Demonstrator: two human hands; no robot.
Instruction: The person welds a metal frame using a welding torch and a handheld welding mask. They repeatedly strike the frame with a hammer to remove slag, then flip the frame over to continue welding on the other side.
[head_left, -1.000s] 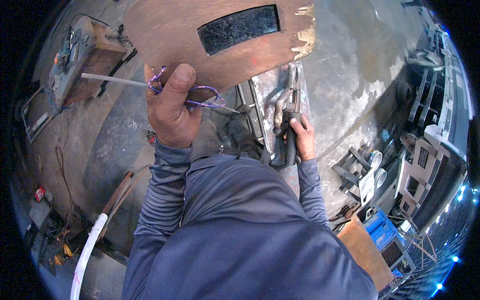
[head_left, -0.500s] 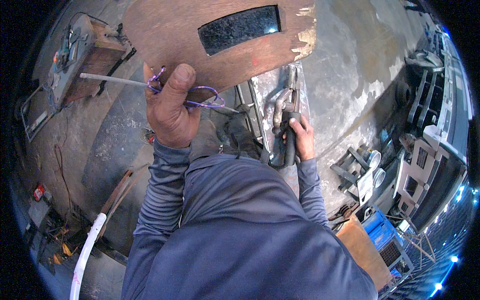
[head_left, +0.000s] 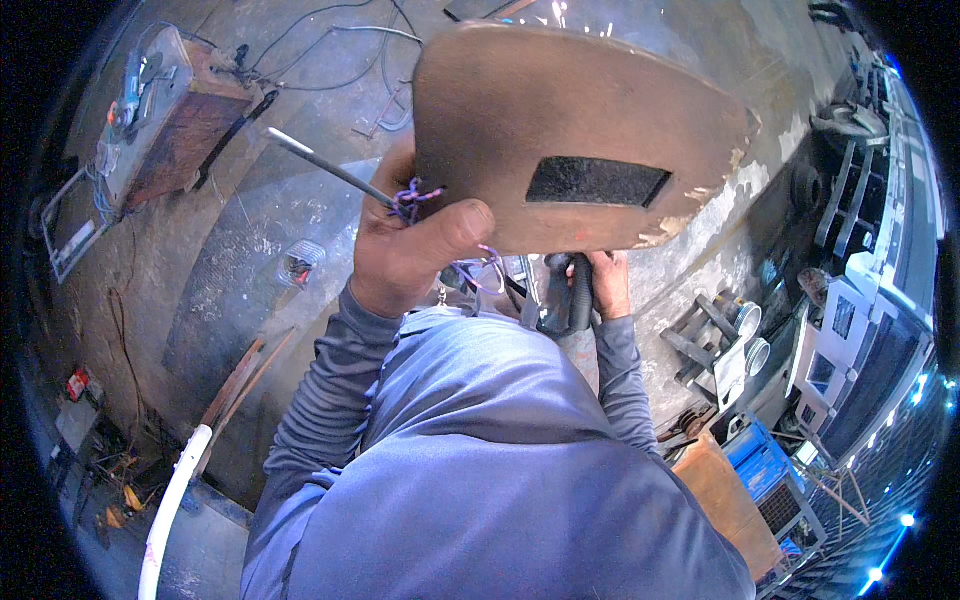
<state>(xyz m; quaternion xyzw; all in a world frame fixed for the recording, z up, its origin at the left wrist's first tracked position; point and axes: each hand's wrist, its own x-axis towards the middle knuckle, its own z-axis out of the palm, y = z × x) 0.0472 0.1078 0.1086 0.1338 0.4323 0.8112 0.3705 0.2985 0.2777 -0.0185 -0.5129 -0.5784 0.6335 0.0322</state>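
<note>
My left hand (head_left: 400,255) is closed on a brown wooden welding shield (head_left: 475,125) by its lower left edge. A dark rectangular window (head_left: 597,182) is set in the board, and its right edge is chipped pale. A thin rod (head_left: 325,163) sticks out past my fingers, with purple cord (head_left: 408,200) tied around it at the board. Below the shield, my right hand (head_left: 612,287) grips the black handle of a welding electrode holder (head_left: 581,298). The shield hides the holder's front end and most of the metal under it.
Sparks (head_left: 560,14) show beyond the shield's top edge. At the left, an angle grinder (head_left: 128,100) lies on a wooden box (head_left: 185,130). Cables (head_left: 340,30) cross the floor at the top. A white pipe (head_left: 172,510) stands lower left; a metal stand (head_left: 700,340) is at the right.
My left hand has moved the shield right and down, over the front of the electrode holder. Sparks and brighter light have appeared. My right hand has stayed nearly in place.
</note>
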